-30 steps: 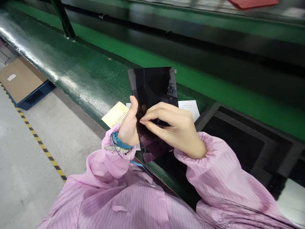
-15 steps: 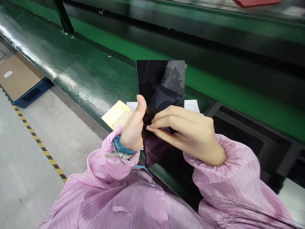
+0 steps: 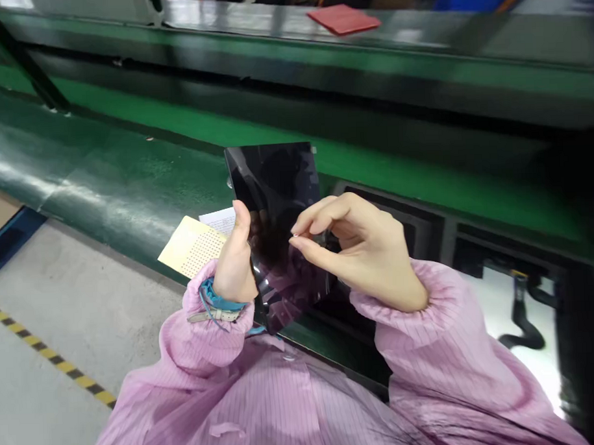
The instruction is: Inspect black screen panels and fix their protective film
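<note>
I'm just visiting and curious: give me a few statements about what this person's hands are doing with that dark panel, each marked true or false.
1. The left hand holds the dark glossy panel by its left edge. True.
2. The panel lies flat on the green bench. False: it is held up above it.
3. The right hand has thumb and forefinger pinched together at the panel's face. True.
4. A yellow dotted sheet lies on top of the panel. False: it lies on the bench, left of the hands.

I hold the panel (image 3: 277, 210) upright between my hands, left hand (image 3: 235, 260) at its left edge, right hand (image 3: 361, 253) before it. Papers (image 3: 193, 245) lie on the surface (image 3: 130, 183) behind my left hand.
</note>
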Demonstrator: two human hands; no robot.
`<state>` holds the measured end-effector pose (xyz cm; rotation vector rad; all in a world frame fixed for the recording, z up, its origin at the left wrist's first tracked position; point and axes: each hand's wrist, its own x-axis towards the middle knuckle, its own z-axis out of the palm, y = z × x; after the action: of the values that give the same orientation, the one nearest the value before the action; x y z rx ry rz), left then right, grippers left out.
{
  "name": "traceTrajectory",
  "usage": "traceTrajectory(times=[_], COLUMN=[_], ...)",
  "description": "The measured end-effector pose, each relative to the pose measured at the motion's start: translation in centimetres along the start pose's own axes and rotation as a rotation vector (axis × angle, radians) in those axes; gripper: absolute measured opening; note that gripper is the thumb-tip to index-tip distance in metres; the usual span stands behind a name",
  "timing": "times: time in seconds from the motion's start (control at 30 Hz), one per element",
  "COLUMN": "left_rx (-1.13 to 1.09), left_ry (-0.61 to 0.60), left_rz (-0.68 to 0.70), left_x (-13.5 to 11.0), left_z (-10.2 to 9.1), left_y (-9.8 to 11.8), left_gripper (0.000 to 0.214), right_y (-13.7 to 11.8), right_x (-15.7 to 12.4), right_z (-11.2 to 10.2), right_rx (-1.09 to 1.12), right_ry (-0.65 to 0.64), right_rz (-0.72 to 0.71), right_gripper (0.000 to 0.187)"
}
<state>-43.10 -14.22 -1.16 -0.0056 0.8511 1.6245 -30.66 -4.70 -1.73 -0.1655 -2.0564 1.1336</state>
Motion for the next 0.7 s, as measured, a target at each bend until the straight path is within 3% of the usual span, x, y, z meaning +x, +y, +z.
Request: traceTrajectory(times=[0.17, 0.37, 0.53, 0.7], left_rx=[0.039, 0.133, 0.141, 0.198], left_ry=[-0.189, -0.228, -0.243, -0.322], left_rz=[-0.068, -0.024, -0.085, -0.087], left_x=[1.6, 2.9, 2.5, 2.3], left_z=[1.2, 3.5, 5.6, 6.6], left_y=[-1.6, -3.2, -4.8, -6.2], left_gripper=[0.060, 0.056, 0.064, 0.060], right_y=[-0.9, -2.3, -2.4, -2.2], right_x=[-1.1, -2.9, -4.6, -6.0], right_z=[-0.8, -1.5, -1.6, -1.8], right_rx=[-0.052, -0.165, -0.264, -0.253], right_ry=[0.069, 0.211, 0.338, 0.507], right_rz=[0.081, 0.107, 0.084, 0.105], right_gripper=[0.013, 0.007, 0.016, 0.026])
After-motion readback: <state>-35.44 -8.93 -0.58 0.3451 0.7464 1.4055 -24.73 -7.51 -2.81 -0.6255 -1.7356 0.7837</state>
